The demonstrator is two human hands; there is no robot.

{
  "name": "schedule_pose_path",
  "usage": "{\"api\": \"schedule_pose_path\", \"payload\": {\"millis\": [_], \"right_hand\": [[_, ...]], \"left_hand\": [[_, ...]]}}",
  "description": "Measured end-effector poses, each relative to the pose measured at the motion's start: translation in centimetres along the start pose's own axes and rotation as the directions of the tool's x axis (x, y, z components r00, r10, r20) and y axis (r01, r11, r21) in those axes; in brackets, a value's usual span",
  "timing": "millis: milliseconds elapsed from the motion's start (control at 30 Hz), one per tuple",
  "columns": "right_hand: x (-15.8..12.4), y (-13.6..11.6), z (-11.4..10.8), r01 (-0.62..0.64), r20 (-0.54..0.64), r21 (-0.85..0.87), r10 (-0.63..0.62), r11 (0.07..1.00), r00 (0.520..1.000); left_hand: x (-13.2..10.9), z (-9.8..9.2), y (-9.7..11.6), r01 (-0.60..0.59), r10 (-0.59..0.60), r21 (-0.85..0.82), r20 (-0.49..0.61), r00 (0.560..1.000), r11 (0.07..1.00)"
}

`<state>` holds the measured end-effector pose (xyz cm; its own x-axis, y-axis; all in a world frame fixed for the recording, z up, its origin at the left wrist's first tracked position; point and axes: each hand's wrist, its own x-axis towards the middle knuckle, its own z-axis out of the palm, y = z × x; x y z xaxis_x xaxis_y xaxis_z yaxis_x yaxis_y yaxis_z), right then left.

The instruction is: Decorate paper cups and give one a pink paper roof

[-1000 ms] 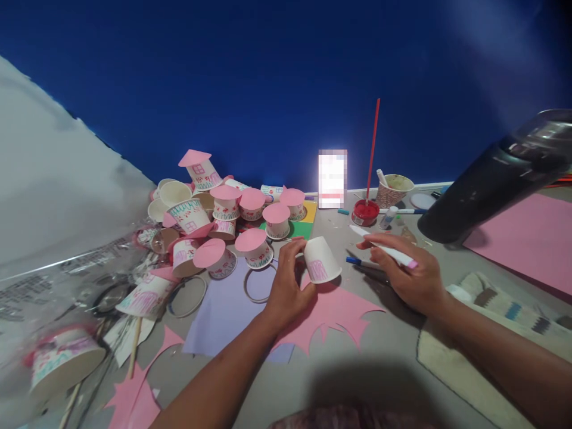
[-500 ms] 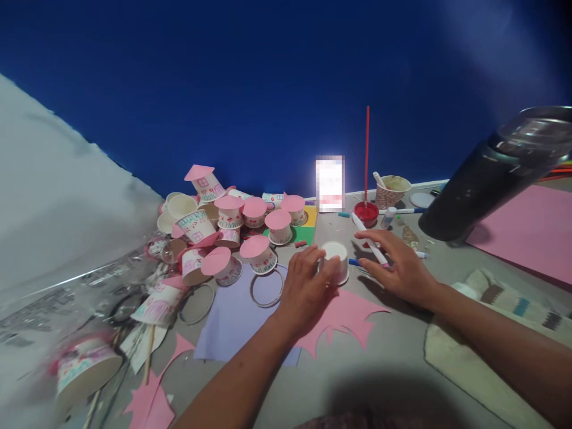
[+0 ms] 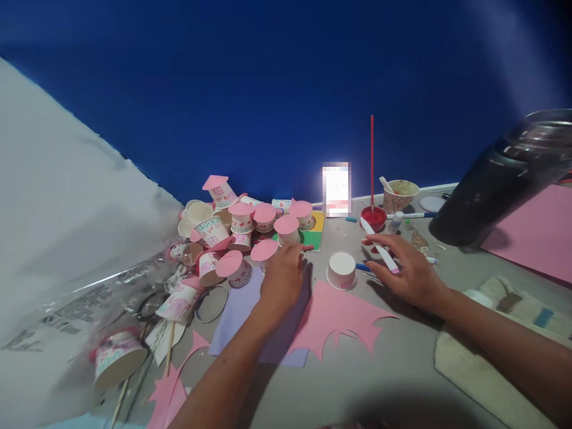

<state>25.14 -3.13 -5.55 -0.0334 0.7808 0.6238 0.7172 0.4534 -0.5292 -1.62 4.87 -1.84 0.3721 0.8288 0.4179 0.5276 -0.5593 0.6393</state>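
A small white paper cup (image 3: 342, 269) stands upside down on the table between my hands, touched by neither. My left hand (image 3: 285, 275) is left of it, over the purple sheet (image 3: 236, 328), fingers forward and apart with nothing visible in them. Its fingertips are close to a small red marker (image 3: 307, 248) and to pink-topped cups (image 3: 286, 225); part of the fingers is hidden. To the right of the white cup, my right hand (image 3: 409, 271) is closed on a white marker (image 3: 379, 247) with a pink end, held tilted. A blue marker (image 3: 363, 267) lies beneath its fingers.
Several decorated cups (image 3: 212, 231) crowd the left side beside plastic wrapping (image 3: 75, 322). Cut pink paper (image 3: 333, 310) lies in front. Behind are a red dish (image 3: 379, 221), a patterned cup (image 3: 395, 199) and a lit, blurred screen (image 3: 336, 187). A dark bottle (image 3: 473, 202) and cloth (image 3: 465, 351) are right.
My left hand has let go of the upside-down white cup and moved left towards the pink-topped cups. My right hand still holds the white marker. The view has shifted slightly.
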Motion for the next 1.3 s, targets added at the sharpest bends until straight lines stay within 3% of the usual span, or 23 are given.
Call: {"api": "schedule_pose_path", "payload": {"millis": [167,267,400,533,567,633,700,733,800,900,1000,1100,1200,1300], "right_hand": [[0.0,0.2,0.2,-0.005,-0.037,0.015,0.005,1.000,0.999],[0.2,-0.1,0.1,0.015,-0.051,0.022,-0.014,1.000,0.999],[0.6,-0.6,-0.2,0.003,-0.047,0.059,-0.001,0.998,0.999],[1.4,-1.0,-1.4,-0.090,-0.072,0.112,0.098,0.990,0.993],[1.5,-1.1,-1.8,-0.123,-0.100,0.133,0.136,0.983,0.986],[1.7,-1.9,-2.4,-0.173,-0.185,0.204,0.212,0.964,0.960],[1.6,-3.1,-2.8,-0.228,-0.199,0.378,0.320,0.897,0.926],[1.5,-3.8,-3.0,-0.231,-0.142,0.423,0.315,0.876,0.938],[0.9,-5.3,-3.0,-0.248,0.021,0.408,0.263,0.879,0.965],[-0.1,-6.9,-2.6,-0.067,0.120,0.245,0.039,0.967,0.992],[-0.7,-7.3,-2.1,0.051,0.117,0.137,-0.067,0.989,0.991],[-0.7,-7.2,-1.9,0.067,0.130,0.114,-0.082,0.991,0.988],[-0.7,-7.0,-1.8,0.056,0.136,0.113,-0.072,0.992,0.988],[-0.7,-6.8,-1.7,0.058,0.127,0.100,-0.070,0.993,0.989]], "left_hand": [[2.2,3.4,-0.7,0.110,-0.111,0.028,0.053,0.992,0.994],[3.2,4.2,-0.6,0.157,-0.158,0.014,0.059,0.986,0.988],[3.8,3.4,0.5,0.188,-0.183,-0.081,0.066,0.981,0.979],[3.0,0.8,2.8,0.267,-0.249,-0.251,0.102,0.963,0.930],[2.6,0.2,3.4,0.318,-0.292,-0.330,0.127,0.948,0.889],[1.8,-0.9,4.7,0.499,-0.431,-0.685,0.289,0.855,0.530],[1.1,-1.3,5.7,0.554,-0.464,-0.798,0.408,0.786,0.237],[0.7,-1.3,6.1,0.556,-0.473,-0.820,0.439,0.763,0.136],[0.2,-1.0,6.4,0.521,-0.494,-0.854,0.449,0.744,0.009],[-0.6,-0.3,6.3,0.489,-0.512,-0.868,0.458,0.727,-0.083],[-1.3,0.1,6.1,0.465,-0.525,-0.873,0.467,0.712,-0.147],[-1.8,0.3,6.1,0.445,-0.527,-0.880,0.461,0.714,-0.167],[-2.0,0.4,6.3,0.432,-0.529,-0.895,0.421,0.737,-0.111],[-2.1,0.6,6.5,0.421,-0.523,-0.907,0.347,0.779,0.025]]}}
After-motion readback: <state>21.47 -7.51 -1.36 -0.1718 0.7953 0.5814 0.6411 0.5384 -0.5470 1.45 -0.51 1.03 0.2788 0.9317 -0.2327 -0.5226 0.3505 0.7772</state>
